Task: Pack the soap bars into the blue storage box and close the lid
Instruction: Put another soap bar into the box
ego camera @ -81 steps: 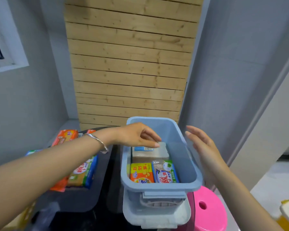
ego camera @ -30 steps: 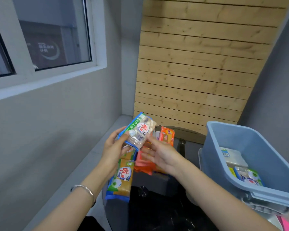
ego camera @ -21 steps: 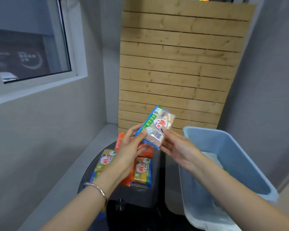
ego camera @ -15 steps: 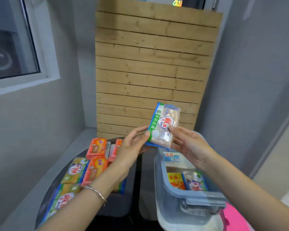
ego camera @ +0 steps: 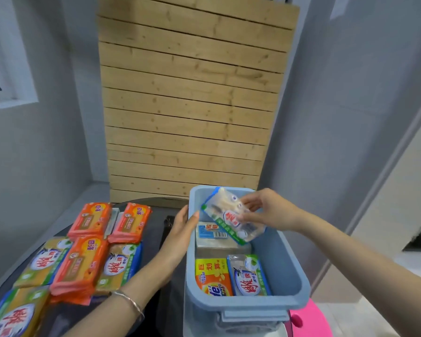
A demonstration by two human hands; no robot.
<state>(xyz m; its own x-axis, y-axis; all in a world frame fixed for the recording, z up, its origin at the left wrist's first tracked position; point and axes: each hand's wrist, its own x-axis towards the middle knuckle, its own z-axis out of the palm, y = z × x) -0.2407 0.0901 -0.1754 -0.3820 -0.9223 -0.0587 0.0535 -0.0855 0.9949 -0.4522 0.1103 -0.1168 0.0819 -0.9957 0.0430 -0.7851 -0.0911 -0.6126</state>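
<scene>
head cam | looks forward-down | near hands (ego camera: 229, 224)

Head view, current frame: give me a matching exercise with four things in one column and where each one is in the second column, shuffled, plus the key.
Things
1. clear-wrapped soap pack
2. left hand
3. orange soap packs
4. pink stool

Places
A. on the dark table, left of the blue storage box
B. fingers against the box's left rim
C. held over the open box by the right hand
D. low, by the box's near right corner

Pairs: 1-C, 2-B, 3-A, 4-D
</scene>
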